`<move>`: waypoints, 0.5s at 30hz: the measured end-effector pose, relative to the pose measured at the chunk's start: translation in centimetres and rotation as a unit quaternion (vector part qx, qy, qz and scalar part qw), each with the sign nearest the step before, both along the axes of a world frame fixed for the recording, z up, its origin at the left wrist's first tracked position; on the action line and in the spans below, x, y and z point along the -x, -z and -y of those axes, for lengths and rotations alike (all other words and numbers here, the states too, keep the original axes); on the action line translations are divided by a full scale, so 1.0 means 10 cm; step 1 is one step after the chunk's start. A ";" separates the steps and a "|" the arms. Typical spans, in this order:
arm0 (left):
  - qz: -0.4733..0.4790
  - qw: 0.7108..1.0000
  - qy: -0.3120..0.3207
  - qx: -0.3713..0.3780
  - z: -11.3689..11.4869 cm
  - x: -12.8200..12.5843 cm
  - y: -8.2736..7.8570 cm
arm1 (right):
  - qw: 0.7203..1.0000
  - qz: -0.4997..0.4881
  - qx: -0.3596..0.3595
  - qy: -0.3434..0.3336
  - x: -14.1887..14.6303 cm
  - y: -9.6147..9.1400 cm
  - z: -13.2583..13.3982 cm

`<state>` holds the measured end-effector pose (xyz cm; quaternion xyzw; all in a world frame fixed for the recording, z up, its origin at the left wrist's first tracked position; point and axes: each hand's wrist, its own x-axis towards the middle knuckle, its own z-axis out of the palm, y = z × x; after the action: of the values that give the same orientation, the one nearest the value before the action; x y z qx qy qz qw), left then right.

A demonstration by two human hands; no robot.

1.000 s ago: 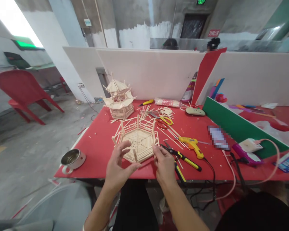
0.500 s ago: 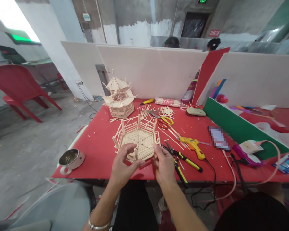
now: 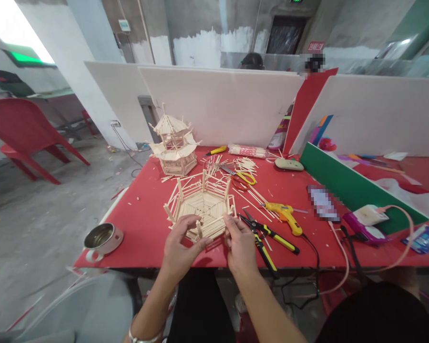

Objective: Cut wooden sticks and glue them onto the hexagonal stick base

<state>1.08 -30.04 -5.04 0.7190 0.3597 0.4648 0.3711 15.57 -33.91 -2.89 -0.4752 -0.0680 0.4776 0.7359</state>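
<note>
A hexagonal frame of pale wooden sticks [image 3: 189,207], with upright corner posts and a floor of sticks, stands in front of me on the red table. My left hand [image 3: 184,245] curls around its near corner, thumb and forefinger on either side of a short post [image 3: 199,230]. At the near right side, my right hand [image 3: 241,243] pinches a thin wooden stick [image 3: 214,222] that lies across the front of the frame; its end is hidden by my fingertips.
Behind the frame stand a stick pagoda [image 3: 175,147], loose sticks [image 3: 246,166] and scissors [image 3: 245,178]. Black-yellow pliers [image 3: 271,233], a yellow glue gun [image 3: 288,216] and a phone [image 3: 322,202] lie rightward. A metal mug [image 3: 107,240] sits near the left edge.
My right hand has moved slightly left and inward along the frame's near right side. My left hand stays around the near post. The whole view has shifted a little.
</note>
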 end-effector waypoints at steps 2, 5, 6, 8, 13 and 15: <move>-0.004 1.000 -0.003 -0.006 0.00 0.00 0.00 | 1.000 -0.006 -0.002 0.000 0.00 0.00 0.00; -0.005 1.000 -0.006 -0.012 0.00 -0.01 -0.02 | 1.000 -0.010 -0.008 -0.001 0.00 0.01 -0.01; -0.005 1.000 -0.006 -0.013 0.00 -0.01 -0.02 | 1.000 -0.010 -0.010 -0.003 0.01 0.01 -0.01; -0.006 1.000 -0.007 -0.015 0.00 -0.01 -0.03 | 1.000 -0.009 -0.012 -0.005 0.00 0.02 -0.01; -0.011 1.000 -0.016 -0.016 0.00 0.00 -0.02 | 1.000 -0.005 -0.006 -0.005 0.01 0.01 -0.01; -0.013 1.000 -0.016 -0.014 0.00 0.00 -0.02 | 1.000 -0.001 -0.005 -0.007 0.01 0.01 -0.01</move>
<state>1.07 -30.04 -4.88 0.7243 0.3697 0.4661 0.3486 15.49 -33.85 -2.97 -0.4701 -0.0729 0.4828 0.7353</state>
